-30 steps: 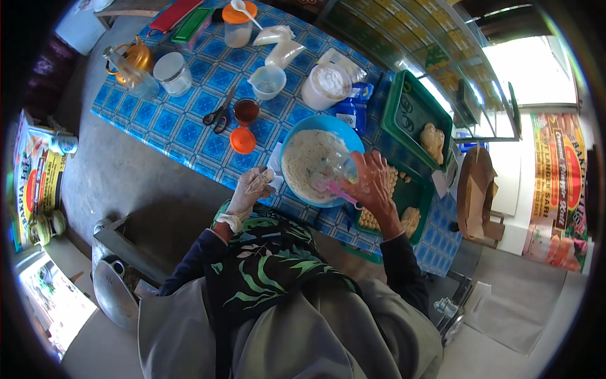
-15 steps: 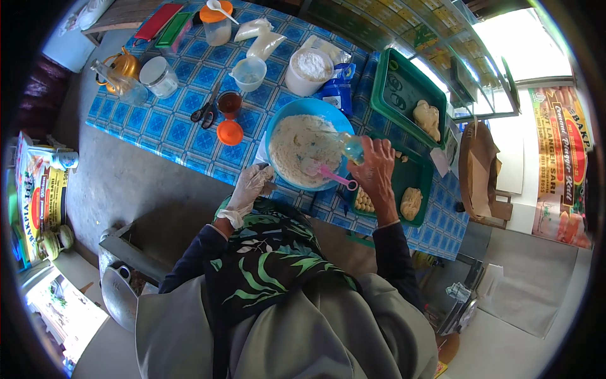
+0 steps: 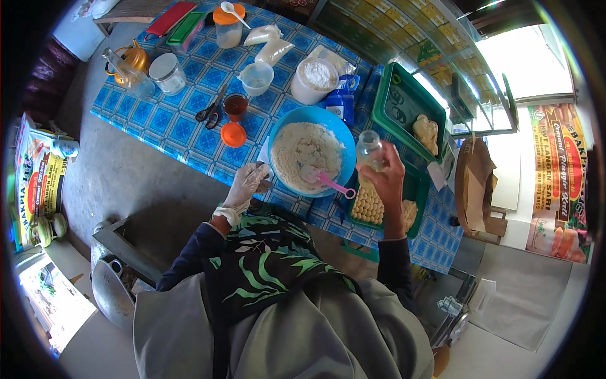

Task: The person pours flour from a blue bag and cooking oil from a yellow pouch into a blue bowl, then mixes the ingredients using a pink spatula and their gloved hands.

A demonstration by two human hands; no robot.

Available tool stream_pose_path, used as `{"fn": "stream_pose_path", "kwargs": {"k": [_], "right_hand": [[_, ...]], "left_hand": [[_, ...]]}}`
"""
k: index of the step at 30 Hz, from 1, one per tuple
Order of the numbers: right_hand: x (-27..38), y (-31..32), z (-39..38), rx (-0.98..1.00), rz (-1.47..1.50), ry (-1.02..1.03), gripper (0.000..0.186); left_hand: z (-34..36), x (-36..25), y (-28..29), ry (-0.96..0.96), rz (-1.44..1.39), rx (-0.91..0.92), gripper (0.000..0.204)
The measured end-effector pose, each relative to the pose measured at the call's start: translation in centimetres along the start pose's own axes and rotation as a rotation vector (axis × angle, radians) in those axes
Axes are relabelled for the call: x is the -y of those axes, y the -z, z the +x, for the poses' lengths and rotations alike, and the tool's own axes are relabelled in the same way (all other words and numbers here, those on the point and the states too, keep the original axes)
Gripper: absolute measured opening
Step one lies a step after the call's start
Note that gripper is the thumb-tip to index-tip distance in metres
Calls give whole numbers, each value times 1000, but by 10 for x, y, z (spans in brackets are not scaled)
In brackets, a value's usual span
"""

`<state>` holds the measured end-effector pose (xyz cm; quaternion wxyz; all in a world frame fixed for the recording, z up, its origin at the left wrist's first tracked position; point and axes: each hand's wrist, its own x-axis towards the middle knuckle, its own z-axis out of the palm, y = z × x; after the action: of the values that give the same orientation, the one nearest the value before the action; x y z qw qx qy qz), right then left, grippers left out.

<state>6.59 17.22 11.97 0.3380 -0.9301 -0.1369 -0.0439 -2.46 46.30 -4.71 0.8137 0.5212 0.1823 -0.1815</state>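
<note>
A blue bowl [image 3: 349,146] holds white flour [image 3: 297,148] with a damp, lumpy patch in its middle. A pink-handled spoon [image 3: 334,184] rests in it, the handle over the near right rim. My bare right hand [image 3: 388,174] grips a clear glass bottle [image 3: 368,150] upright, just right of the bowl; yellowish liquid shows low inside. My left hand [image 3: 248,184], in a flour-dusted clear glove, is beside the bowl's left rim, fingers curled in with nothing seen in them.
Behind the bowl stand a white tub of flour [image 3: 307,95] and a blue packet [image 3: 341,101]. Green trays [image 3: 379,114] with dough [image 3: 426,131] and small dough balls [image 3: 367,205] lie to the right. Scissors [image 3: 208,115], an orange lid [image 3: 233,134] and a glass bottle [image 3: 129,76] are left.
My right hand has drawn the bottle back from over the bowl to its right and turned it from tilted to upright. The left hand stays near the bowl's left rim.
</note>
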Motion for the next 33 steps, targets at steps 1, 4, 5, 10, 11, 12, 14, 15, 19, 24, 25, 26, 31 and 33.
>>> {"fn": "stream_pose_path", "kwargs": {"k": [1,4,5,10,11,12,14,15,19,24,25,26,31,33], "right_hand": [[12,-8,9,-26,254,-63,53],[9,-31,45,0,415,-97,54],[21,-48,59,-7,622,-75,56],[51,-139,143,38,851,61,59],[57,-157,157,34,837,70,59],[58,-174,172,31,824,80,59],[53,-207,199,12,717,115,60],[53,-221,207,-19,607,140,62],[40,-267,221,-85,235,149,68],[6,-281,222,-41,20,190,62],[-5,-273,219,9,-17,247,60],[-10,-262,212,15,-23,225,60],[-33,-150,122,316,-350,258,32],[6,-105,64,645,-688,119,21]], "left_hand": [[1,1,2,-3,11,20,38],[-2,-7,-15,-64,-66,-29,37],[-3,-7,-12,-63,-31,-46,38],[-4,-4,-5,-81,-32,-85,37],[-5,-4,-3,-79,-45,-98,36],[-8,-4,0,-78,-59,-112,35],[-12,-3,7,-110,-135,-138,33],[-16,-4,10,-108,-145,-142,33],[-24,-5,19,-112,-180,-162,42],[-25,-17,15,-7,-134,-142,50],[-18,-10,22,-3,-131,-52,52],[-17,-6,25,18,-132,-44,52],[0,-7,14,62,-212,36,65],[1,-22,-1,88,-157,2,66]]}}
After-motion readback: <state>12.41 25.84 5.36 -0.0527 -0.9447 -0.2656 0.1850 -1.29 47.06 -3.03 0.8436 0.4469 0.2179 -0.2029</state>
